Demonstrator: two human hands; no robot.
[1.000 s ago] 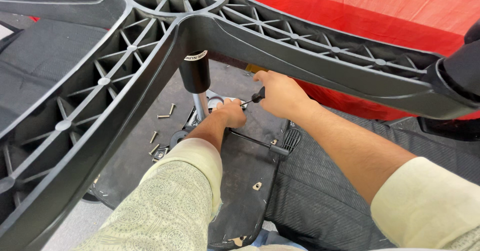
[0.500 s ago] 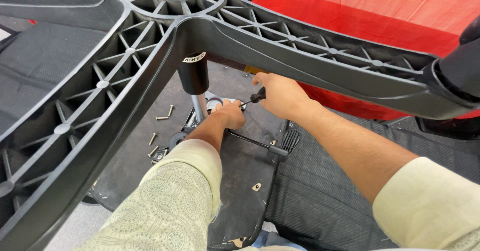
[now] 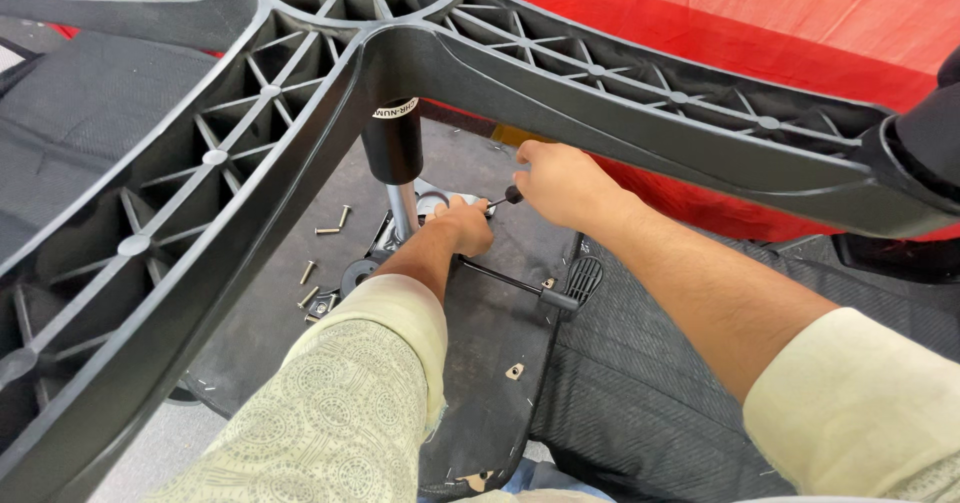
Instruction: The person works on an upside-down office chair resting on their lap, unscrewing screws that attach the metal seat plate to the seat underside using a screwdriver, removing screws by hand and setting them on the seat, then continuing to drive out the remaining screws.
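Under the spread black plastic legs of the upturned chair base (image 3: 250, 163), my two hands meet at the underside of the seat (image 3: 490, 363). My right hand (image 3: 562, 181) has its fingers closed around the black handle of a screwdriver (image 3: 503, 200), whose tip points down and left toward the metal mechanism plate (image 3: 425, 203) at the foot of the gas cylinder (image 3: 394, 148). My left hand (image 3: 466, 225) rests right at that plate, fingers curled and touching it just beside the screwdriver tip; whether they pinch anything I cannot tell. A thin black lever (image 3: 515, 286) runs out from under my left wrist toward the right. Loose screws (image 3: 328, 231) lie scattered on the floor left of the cylinder, near a small round black washer (image 3: 357, 273). Red fabric (image 3: 760, 23) shows beyond the base, behind my right hand.
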